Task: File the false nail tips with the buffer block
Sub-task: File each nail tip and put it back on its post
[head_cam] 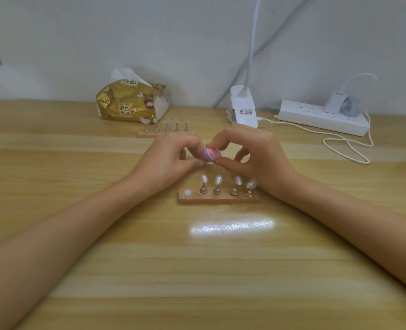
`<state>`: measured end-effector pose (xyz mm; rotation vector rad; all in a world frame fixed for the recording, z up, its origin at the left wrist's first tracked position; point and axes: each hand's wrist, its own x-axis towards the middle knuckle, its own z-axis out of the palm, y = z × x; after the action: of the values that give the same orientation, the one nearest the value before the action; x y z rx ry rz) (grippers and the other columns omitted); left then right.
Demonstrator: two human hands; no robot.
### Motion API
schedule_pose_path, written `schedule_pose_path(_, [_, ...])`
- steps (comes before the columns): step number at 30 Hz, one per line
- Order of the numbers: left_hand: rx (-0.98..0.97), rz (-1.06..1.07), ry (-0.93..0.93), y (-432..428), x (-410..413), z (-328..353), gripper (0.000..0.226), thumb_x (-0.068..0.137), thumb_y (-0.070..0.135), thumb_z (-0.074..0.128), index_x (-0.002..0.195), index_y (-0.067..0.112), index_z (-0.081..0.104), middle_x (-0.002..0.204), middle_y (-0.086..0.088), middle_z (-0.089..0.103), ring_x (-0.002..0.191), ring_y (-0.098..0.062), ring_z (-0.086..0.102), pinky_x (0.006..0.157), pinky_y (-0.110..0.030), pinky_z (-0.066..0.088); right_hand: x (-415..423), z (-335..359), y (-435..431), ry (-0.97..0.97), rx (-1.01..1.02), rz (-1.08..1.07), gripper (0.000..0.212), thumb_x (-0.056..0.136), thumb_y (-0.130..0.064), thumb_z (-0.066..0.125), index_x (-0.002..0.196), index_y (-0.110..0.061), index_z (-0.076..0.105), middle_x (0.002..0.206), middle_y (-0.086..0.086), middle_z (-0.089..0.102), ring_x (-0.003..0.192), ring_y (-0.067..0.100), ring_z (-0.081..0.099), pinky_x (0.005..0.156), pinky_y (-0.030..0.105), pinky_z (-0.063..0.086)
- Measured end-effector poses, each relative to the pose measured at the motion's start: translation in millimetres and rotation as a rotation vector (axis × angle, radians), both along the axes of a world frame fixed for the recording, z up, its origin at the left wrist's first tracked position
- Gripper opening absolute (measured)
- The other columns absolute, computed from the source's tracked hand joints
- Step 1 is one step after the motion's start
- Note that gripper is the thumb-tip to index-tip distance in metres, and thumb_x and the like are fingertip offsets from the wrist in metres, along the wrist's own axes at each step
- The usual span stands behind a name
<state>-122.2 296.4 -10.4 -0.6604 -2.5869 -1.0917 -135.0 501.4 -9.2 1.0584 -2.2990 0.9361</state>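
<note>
My right hand point(256, 158) pinches a small pink and purple buffer block point(212, 155) between thumb and fingers. My left hand point(173, 158) is closed against the block's left end, fingertips pinched; whatever it holds is hidden, likely a nail tip on its stand. Just in front of both hands lies a wooden holder strip point(218, 198) with several clear nail tips point(218, 180) on metal stands and one bare round magnet spot point(187, 192) at its left end. A second wooden strip point(165, 134) with several tips sits farther back.
A gold tissue pack point(130, 101) stands at the back left. A white lamp base point(243, 107) with its neck rises at the back centre. A white power strip point(321, 116) with a charger and a looping white cable point(347, 148) lies at the back right.
</note>
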Motion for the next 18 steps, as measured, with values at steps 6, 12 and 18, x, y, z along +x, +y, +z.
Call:
schedule_pose_path(6, [0.002,-0.008,-0.001,1.2,1.2,0.2,0.019,0.080,0.010,0.077,0.079,0.027,0.070,0.079,0.011,0.064,0.060,0.004,0.049,0.058,-0.010,0.035,-1.4,0.4,0.8,-0.006,-0.027,0.029,0.008,0.090,-0.013,0.076,0.090,-0.007,0.070,0.088,0.000,0.071,0.085,0.011,0.066,0.065,0.025,0.054])
schedule_pose_path(12, [0.000,0.003,-0.012,0.7,0.3,-0.2,0.011,0.081,0.010,0.078,0.082,0.020,0.074,0.080,0.012,0.064,0.059,0.003,0.048,0.058,-0.011,0.035,-1.5,0.3,1.4,-0.051,-0.049,0.036,0.009,0.089,-0.012,0.076,0.090,-0.005,0.070,0.089,0.000,0.073,0.085,0.011,0.067,0.067,0.025,0.054])
schedule_pose_path(18, [0.000,0.004,-0.012,0.1,0.8,0.2,0.008,0.081,0.009,0.077,0.083,0.017,0.075,0.080,0.012,0.065,0.062,0.005,0.051,0.060,-0.009,0.037,-0.6,1.6,1.5,-0.078,-0.041,0.044,0.010,0.089,-0.011,0.076,0.092,-0.004,0.070,0.091,0.000,0.074,0.086,0.009,0.067,0.067,0.024,0.054])
